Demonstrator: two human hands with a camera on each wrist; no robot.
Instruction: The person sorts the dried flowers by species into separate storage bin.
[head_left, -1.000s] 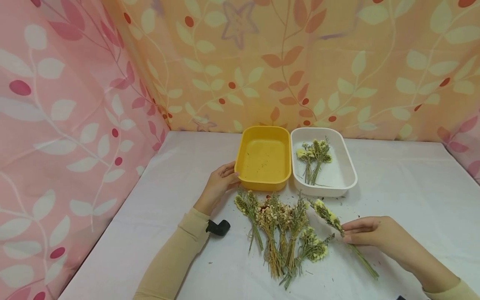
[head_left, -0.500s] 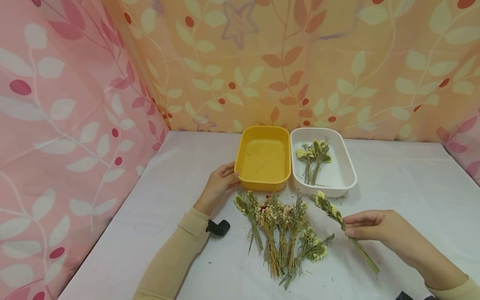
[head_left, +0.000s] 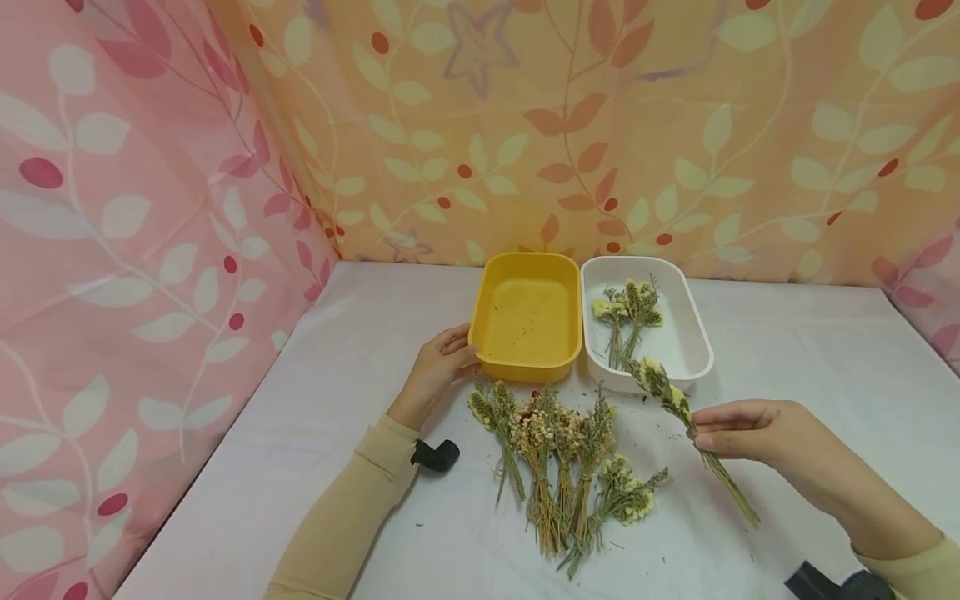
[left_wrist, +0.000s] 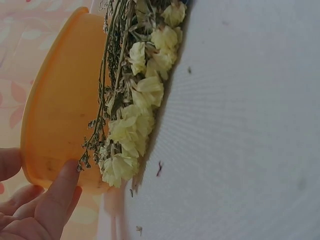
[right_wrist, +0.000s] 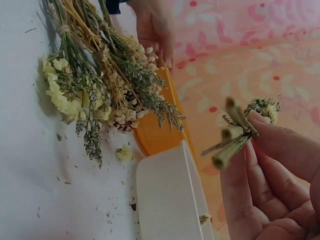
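Note:
My right hand (head_left: 772, 433) pinches a bunch of yellow dried flowers (head_left: 667, 400) by its stems. The blossoms point up and left, over the front edge of the white tray (head_left: 693, 337); in the right wrist view the cut stem ends (right_wrist: 232, 137) face the camera. My left hand (head_left: 438, 367) rests its fairly straight fingers against the left front corner of the yellow tray (head_left: 528, 367). Several tied dried bunches (head_left: 555, 467) lie in front of the trays, yellow, cream and reddish. In the left wrist view, yellow blossoms (left_wrist: 132, 125) partly hide the yellow tray.
Two small yellow bunches (head_left: 633, 312) lie inside the white tray, which stands right beside the yellow one. Plant crumbs dot the white cloth (head_left: 420, 550). A patterned orange curtain (head_left: 525, 125) hangs behind, with a pink one (head_left: 150, 292) at the left.
My right hand has risen slightly and moved away from me, bringing the pinched bunch's blossoms up to the white tray's front rim. The left hand and both trays have stayed put.

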